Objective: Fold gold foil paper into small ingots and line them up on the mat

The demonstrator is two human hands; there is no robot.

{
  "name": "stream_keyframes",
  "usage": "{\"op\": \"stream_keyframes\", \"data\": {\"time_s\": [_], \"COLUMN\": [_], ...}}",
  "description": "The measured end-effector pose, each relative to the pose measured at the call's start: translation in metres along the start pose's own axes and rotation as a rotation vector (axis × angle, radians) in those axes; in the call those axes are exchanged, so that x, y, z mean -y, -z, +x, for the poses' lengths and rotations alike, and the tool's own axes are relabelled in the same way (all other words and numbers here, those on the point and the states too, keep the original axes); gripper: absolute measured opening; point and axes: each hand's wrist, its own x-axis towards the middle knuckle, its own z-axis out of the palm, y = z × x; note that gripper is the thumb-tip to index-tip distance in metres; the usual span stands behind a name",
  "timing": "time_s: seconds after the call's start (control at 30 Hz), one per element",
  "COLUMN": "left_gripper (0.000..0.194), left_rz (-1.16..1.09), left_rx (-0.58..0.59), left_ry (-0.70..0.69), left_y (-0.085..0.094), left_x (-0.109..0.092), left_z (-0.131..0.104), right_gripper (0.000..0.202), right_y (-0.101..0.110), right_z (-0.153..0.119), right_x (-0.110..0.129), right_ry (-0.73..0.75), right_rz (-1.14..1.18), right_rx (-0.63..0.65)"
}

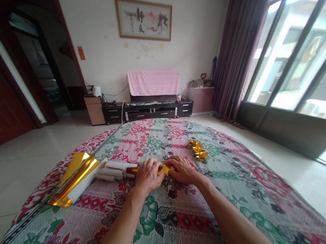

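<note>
Broadly, the patterned surface (75,229) is seen across the lower frame; gold foil (80,179) is laid at left. Left hand (149,175) and right hand (183,169): grips nearly closed, small gold piece (165,169) pinched by both, lower centre.

The round cloth (193,218) is patterned with red and green flowers on pale ground; the folded towel (154,82) is coloured plain pink.
</note>
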Motion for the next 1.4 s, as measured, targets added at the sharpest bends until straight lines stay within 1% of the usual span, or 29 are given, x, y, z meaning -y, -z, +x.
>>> {"op": "stream_keyframes", "data": {"time_s": [0.13, 0.43, 0.5, 0.57, 0.63, 0.7, 0.77, 0.87, 1.03, 1.2, 1.4], "left_gripper": [0.024, 0.024, 0.024, 0.023, 0.022, 0.022, 0.022, 0.023, 0.022, 0.023, 0.024], "left_rz": [-0.027, -0.049, -0.051, -0.049, -0.050, -0.053, -0.058, -0.067, -0.086, -0.097, -0.109], "left_rx": [-0.015, -0.005, 0.001, 0.006, 0.008, 0.007, 0.004, 0.011, 0.010, 0.009, 0.004], "left_ry": [0.011, 0.059, 0.068, 0.074, 0.075, 0.076, 0.078, 0.078, 0.080, 0.065, 0.057], "left_y": [-0.001, 0.000, 0.000, 0.001, 0.001, 0.001, 0.001, 0.001, 0.000, -0.001, 0.001], "left_x": [0.000, -0.002, -0.002, -0.003, -0.003, -0.003, -0.003, -0.001, 0.001, 0.002, 0.005], "left_z": [0.000, 0.001, 0.002, 0.003, 0.003, 0.003, 0.003, 0.004, 0.005, 0.004, 0.005], "right_gripper": [0.036, 0.035, 0.038, 0.043, 0.045, 0.038, 0.031, 0.028, 0.027, 0.019, 0.019], "right_y": [0.002, -0.004, -0.005, -0.004, -0.003, -0.001, 0.001, 0.003, 0.008, 0.009, 0.009], "right_z": [0.001, 0.006, 0.005, 0.003, 0.000, -0.004, -0.007, -0.008, -0.006, -0.007, -0.008], "right_x": [-0.005, -0.012, -0.013, -0.012, -0.008, -0.004, 0.001, 0.005, -0.001, -0.007, -0.007], "right_ry": [0.025, 0.040, 0.047, 0.053, 0.070, 0.130, 0.176, 0.230, 0.271, 0.276, 0.287], "right_rz": [0.042, 0.136, 0.161, 0.192, 0.229, 0.265, 0.262, 0.260, 0.311, 0.353, 0.339], "right_rx": [0.020, -0.047, -0.057, -0.121, -0.236, -0.300, -0.276, -0.180, -0.089, -0.071, -0.056]}}
